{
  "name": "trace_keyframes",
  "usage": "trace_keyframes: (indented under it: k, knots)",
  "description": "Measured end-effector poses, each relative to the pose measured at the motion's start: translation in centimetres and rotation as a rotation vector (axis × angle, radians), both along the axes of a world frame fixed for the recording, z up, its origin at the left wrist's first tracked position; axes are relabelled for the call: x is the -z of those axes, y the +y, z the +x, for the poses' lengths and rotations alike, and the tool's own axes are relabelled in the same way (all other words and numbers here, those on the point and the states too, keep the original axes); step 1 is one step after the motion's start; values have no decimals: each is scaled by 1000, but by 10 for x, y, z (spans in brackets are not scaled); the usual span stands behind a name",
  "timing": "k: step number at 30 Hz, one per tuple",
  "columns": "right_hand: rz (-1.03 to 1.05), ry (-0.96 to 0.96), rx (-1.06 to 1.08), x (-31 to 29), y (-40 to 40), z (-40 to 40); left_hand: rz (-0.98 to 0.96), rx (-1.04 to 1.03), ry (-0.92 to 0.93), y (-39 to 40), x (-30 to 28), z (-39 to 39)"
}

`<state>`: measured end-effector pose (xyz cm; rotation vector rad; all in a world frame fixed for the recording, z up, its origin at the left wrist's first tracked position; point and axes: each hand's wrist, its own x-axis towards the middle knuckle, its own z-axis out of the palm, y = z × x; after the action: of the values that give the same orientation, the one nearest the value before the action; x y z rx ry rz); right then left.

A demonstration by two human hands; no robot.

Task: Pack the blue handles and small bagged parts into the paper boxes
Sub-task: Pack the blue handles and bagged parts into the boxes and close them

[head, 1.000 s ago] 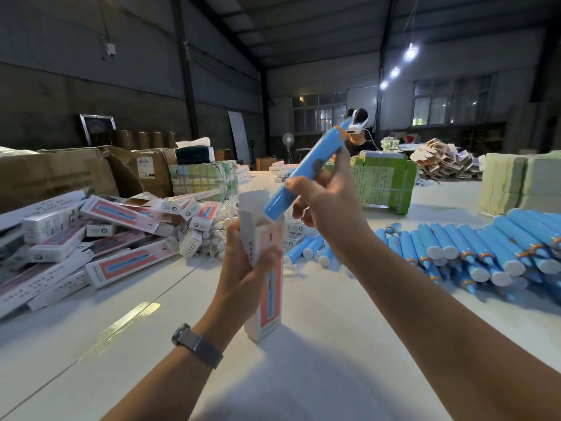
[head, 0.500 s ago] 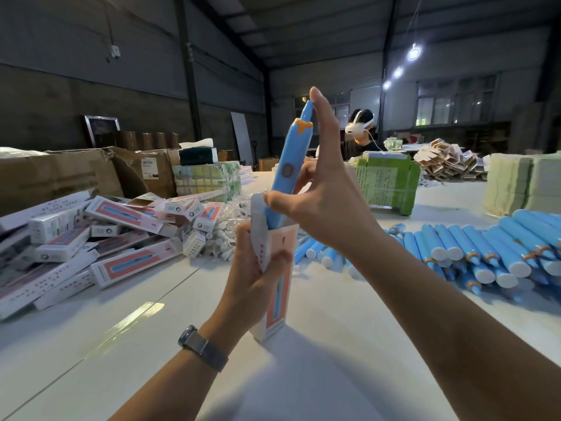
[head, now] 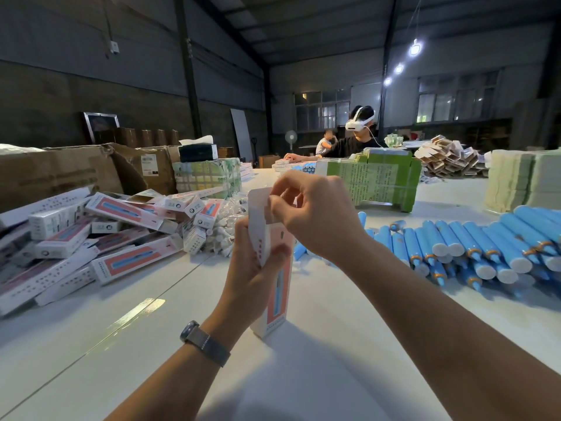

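Gripping one upright paper box [head: 274, 296], left hand [head: 252, 265], right hand [head: 315, 217] pinching its top flap

1 head-worn wide-angle view, forward and slightly down, close above the table [head: 334, 375].

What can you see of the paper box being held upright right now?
The paper box is a tall, slim carton, white with a salmon-pink front panel showing a blue handle picture. It stands upright, its bottom corner near or on the white table. The left hand grips its middle from behind; the right hand pinches the raised white top flap. The top is still open.
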<state>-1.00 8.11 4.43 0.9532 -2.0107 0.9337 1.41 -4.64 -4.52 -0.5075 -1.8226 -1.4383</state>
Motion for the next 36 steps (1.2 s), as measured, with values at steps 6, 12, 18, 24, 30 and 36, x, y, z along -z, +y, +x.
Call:
trace_keyframes:
  k: [6, 12, 18, 24, 30, 36]
  knots:
    - [-197, 24, -54, 19, -1, -18, 9, -123, 40, -1, 0, -2]
    - [203, -269, 150, 74, 0, -62, 117, -195, 26, -5, 0, -4]
    - [838, -395, 240, 116, -5, -79, 93, -214, 12, -4, 0, -5]
    - [600, -343, 291, 112, -3, -78, 111, -216, 5, -4, 1, -6]
    - [596, -423, 245, 103, 0, -73, 99, -179, -29, -8, 1, -6]
    - [-133, -416, -89, 46, 1, -51, 150, -122, -24, -10, 3, -4]
